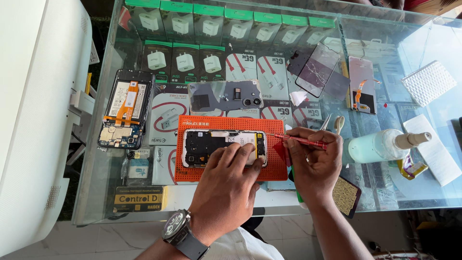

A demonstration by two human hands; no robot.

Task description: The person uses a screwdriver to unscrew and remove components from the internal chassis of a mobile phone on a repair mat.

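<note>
An opened phone (211, 144) with its back off lies on an orange work mat (226, 126) on the glass counter. My left hand (226, 185), with a wristwatch, presses down on the phone's right half with spread fingers. My right hand (313, 161) grips a red screwdriver (301, 140) whose tip points left at the phone's right edge. The phone's removed grey back cover (224, 97) lies just beyond the mat.
Another opened phone (124, 110) with an orange flex cable lies at the left. A cracked screen glass (316, 63), a display panel (362, 85), a bottle on its side (380, 145) and tweezers (332, 123) sit to the right. Boxed chargers (211, 24) show under the glass.
</note>
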